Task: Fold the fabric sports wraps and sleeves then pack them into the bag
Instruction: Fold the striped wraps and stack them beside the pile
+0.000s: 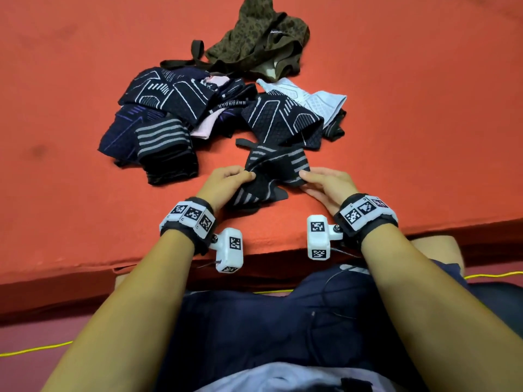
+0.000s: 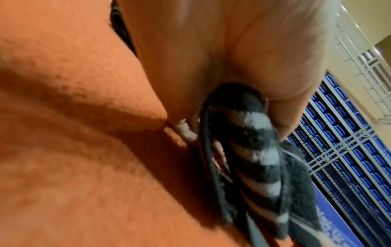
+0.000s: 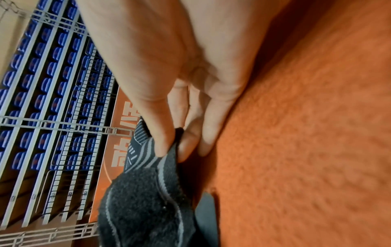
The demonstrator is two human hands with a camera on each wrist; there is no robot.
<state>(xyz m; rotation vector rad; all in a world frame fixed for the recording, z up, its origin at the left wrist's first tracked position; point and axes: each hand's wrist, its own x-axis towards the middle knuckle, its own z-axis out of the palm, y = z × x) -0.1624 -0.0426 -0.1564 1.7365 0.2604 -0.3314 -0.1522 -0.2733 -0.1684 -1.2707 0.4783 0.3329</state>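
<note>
Folding is in hand: a black grey-striped wrap (image 1: pixel 273 171) is pinched at its left edge by the left hand (image 1: pixel 223 183) and at its right by the right hand (image 1: pixel 328 185), near the orange mat's (image 1: pixel 424 137) near edge. Squaring and halving are judged next. Unsorted sleeves (image 1: pixel 169 120) and the camouflage bag (image 1: pixel 263 43) lie farther off. Blue tiered seating (image 3: pixel 52 83) is seen behind.

The right hand (image 3: pixel 169 80) reaches down the frame and pinches the edge of a black wrap with grey stripes (image 3: pixel 148 200) between thumb and fingertips (image 3: pixel 188 147), the remaining fingers lying nearly straight beside the pinch. The wrap hangs crumpled below the hand, with a flat dark strap end (image 3: pixel 206 215) lying on the orange mat (image 3: pixel 306 133). Beyond, on the left, rise rows of blue seats (image 3: pixel 52 83) behind white railings (image 3: pixel 63 125), with an orange banner with pale lettering (image 3: pixel 120 133) along their foot.
</note>
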